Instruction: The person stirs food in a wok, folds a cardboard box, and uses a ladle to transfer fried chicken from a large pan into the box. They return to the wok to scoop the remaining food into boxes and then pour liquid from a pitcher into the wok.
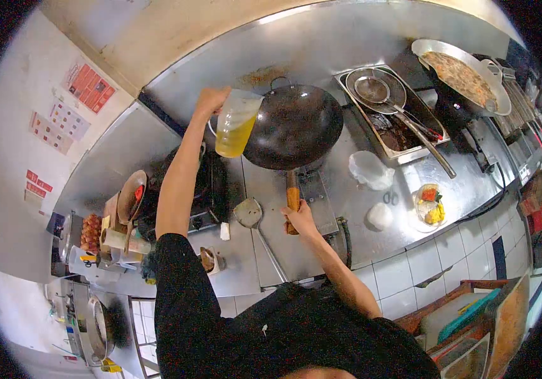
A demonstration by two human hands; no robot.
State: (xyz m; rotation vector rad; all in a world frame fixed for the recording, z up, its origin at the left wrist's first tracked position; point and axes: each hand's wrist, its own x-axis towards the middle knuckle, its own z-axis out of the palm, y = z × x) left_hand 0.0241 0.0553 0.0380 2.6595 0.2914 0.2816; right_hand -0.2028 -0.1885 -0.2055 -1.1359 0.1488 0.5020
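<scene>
My left hand point(213, 101) is closed round the handle of a clear plastic jug point(236, 126), raised and tilted at the left rim of a black wok point(296, 123). Yellow oil point(233, 140) lies in the lower part of the jug. My right hand point(301, 218) grips the wok's wooden handle point(293, 192) from the near side. The wok sits over a stove on the steel counter, its inside dark and shiny. Left of my right hand lies a metal wok spatula point(249, 213), its long handle pointing towards me.
Right of the wok are a tray with strainers point(372, 88), a crumpled white plastic bag point(370, 170), a white bundle point(379, 216) and a plate of cut vegetables point(430, 205). A large pan of food point(463, 76) stands far right. Eggs point(91, 234) and another pan point(133, 196) are left.
</scene>
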